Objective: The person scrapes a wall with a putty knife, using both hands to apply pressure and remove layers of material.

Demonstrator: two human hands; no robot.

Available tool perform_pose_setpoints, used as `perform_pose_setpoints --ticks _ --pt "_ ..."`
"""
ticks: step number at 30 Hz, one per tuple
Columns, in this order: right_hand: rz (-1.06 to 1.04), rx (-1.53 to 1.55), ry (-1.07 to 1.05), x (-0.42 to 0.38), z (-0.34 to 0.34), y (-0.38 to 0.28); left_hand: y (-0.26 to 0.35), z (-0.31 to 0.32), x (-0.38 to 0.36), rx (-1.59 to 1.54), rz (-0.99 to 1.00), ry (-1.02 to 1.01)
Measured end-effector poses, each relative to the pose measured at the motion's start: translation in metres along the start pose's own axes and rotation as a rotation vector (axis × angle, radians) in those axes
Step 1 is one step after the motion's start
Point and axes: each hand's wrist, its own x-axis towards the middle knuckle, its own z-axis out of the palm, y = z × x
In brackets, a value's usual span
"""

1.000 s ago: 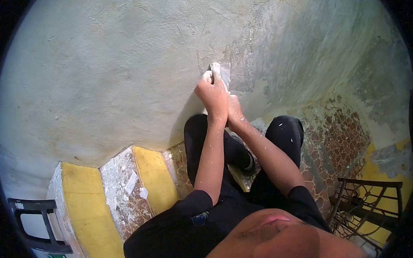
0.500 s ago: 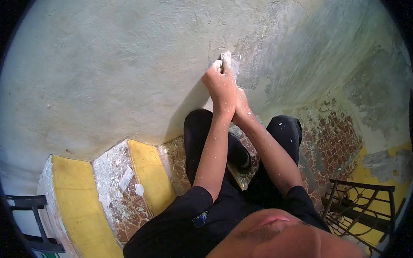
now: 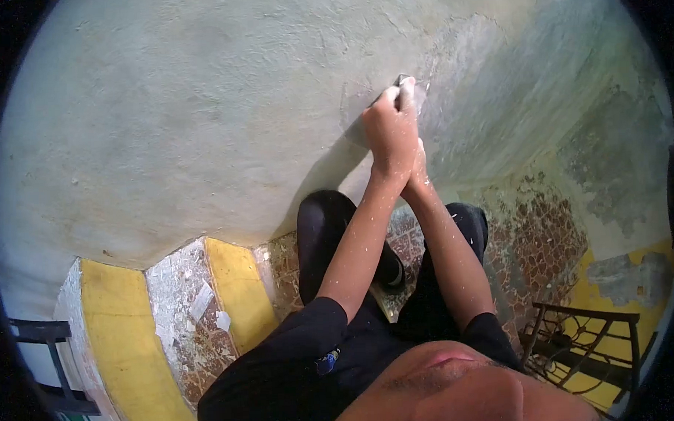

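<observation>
Scraper [image 3: 421, 96] shifted rightward; left hand [image 3: 392, 130] pinching it, edge jutting rightward; right hand [image 3: 421, 161]: grip hidden.

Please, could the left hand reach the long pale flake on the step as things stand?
Probably not: the left hand seems busy gripping a flat tool at the wall; the flake lies lower, leftward.

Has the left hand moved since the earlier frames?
Yes: the left hand has moved right and slightly up the wall, farther from the nearer yellow step edge.
</observation>
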Motion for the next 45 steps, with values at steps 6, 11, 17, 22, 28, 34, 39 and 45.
perform_pose_setpoints --ticks 6,11,17,22,28,34,39,45 --pt "0.687 0.302 -0.104 -0.026 0.002 -0.04 -0.01 -0.025 -0.021 -0.084 -0.176 0.056" --pt "0.769 0.37 -0.079 -0.034 0.004 -0.041 -0.034 -0.032 -0.032 0.02 -0.121 0.097" --pt "0.884 0.362 -0.165 -0.027 0.004 -0.045 -0.028 -0.031 -0.026 0.023 -0.137 0.096" --pt "0.85 0.329 -0.128 -0.025 0.003 -0.057 -0.027 -0.03 -0.022 0.059 -0.136 0.098" --pt "0.787 0.319 -0.159 -0.027 0.008 -0.055 -0.026 -0.034 -0.023 0.048 -0.065 0.095" --pt "0.614 0.351 -0.1 -0.015 -0.001 -0.054 -0.004 -0.023 -0.008 -0.071 -0.067 0.117" --pt "0.46 0.703 0.019 0.035 -0.021 -0.062 0.055 -0.004 0.03 -0.064 0.075 0.035" --pt "0.464 0.359 0.037 -0.012 -0.02 -0.042 -0.001 0.013 -0.007 -0.028 -0.047 0.001"
